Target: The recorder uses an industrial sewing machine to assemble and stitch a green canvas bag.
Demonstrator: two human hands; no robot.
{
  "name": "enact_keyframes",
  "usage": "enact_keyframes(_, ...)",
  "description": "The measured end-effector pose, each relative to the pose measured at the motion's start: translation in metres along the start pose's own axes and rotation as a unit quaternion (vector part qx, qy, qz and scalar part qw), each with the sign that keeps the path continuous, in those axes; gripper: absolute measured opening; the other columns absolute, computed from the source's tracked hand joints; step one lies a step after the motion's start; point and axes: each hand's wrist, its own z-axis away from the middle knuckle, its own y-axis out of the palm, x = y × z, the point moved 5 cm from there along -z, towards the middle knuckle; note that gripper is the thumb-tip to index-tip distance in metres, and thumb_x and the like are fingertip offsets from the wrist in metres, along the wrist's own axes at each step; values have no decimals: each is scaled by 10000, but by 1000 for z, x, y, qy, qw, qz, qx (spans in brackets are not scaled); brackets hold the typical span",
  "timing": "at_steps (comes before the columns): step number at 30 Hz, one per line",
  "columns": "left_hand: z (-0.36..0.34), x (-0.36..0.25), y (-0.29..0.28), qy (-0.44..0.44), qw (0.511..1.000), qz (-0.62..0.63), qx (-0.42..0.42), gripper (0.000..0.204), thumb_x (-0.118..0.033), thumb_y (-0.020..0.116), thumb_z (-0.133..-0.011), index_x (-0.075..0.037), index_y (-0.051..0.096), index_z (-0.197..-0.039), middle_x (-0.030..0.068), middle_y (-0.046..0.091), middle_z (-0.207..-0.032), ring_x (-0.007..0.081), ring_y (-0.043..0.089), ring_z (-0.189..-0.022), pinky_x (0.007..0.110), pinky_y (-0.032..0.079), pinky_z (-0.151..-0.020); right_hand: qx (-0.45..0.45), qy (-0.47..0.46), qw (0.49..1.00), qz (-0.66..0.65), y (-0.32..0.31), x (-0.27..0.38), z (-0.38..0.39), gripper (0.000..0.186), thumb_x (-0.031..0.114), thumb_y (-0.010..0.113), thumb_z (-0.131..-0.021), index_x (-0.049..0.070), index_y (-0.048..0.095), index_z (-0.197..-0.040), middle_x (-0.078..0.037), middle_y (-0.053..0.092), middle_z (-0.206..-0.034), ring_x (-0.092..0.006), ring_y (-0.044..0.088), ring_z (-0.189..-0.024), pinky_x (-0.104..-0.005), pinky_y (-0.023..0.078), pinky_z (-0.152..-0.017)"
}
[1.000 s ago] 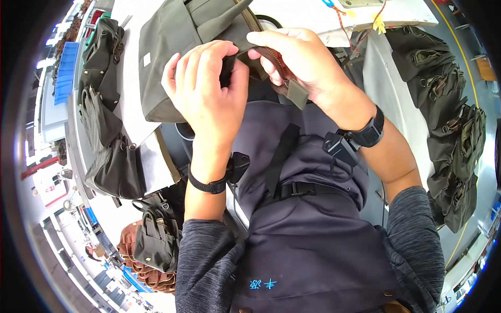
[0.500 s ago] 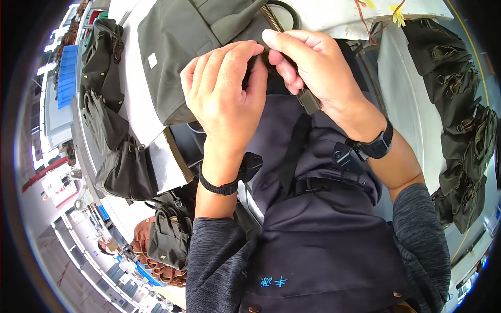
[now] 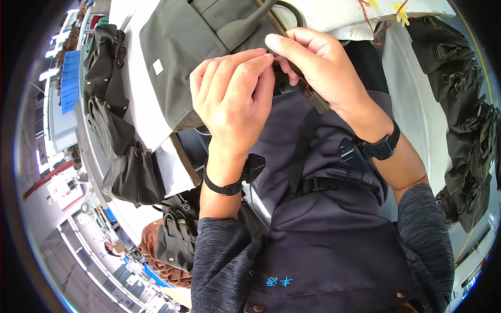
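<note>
Along the olive bag's (image 3: 182, 57) right side, the zipper (image 3: 273, 20) slants down toward the nearer right hand (image 3: 318, 62), its grip narrow on the zipper's end; the left hand's (image 3: 232, 94) grip, at the bag's near edge, I cannot tell.

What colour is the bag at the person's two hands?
Dark olive green; the bag shows best in the head view.

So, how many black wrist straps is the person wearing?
2: the left strap goes around the wrist below the left hand, and the right strap around the wrist below the right hand. I see no others.
</note>
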Motion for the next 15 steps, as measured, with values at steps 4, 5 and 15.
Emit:
enact_keyframes(4,0,0,1,10,1000,-7,9,204,-33,810,-744,-134,697,-882,-42,747,-932,158,674,-792,329,482,-843,1,-6,1000,31,-4,-5,-3,320,300,673,-1009,43,672,-816,26,592,-677,-28,506,-583,-203,391,-516)
enact_keyframes(5,1,-1,1,11,1000,-6,11,204,-33,810,-744,-134,697,-882,-42,747,-932,158,674,-792,329,482,-843,18,26,999,-17,-3,-4,-1,318,297,675,-1007,45,673,-813,28,595,-681,-27,513,-594,-200,388,-525)
enact_keyframes(15,-6,-3,-1,4,1000,-2,15,185,-34,817,-746,-138,718,-862,-39,764,-907,158,688,-788,318,481,-855,68,58,993,-72,-1,-3,-1,325,326,671,-1007,58,675,-823,25,595,-696,-42,520,-597,-212,395,-533)
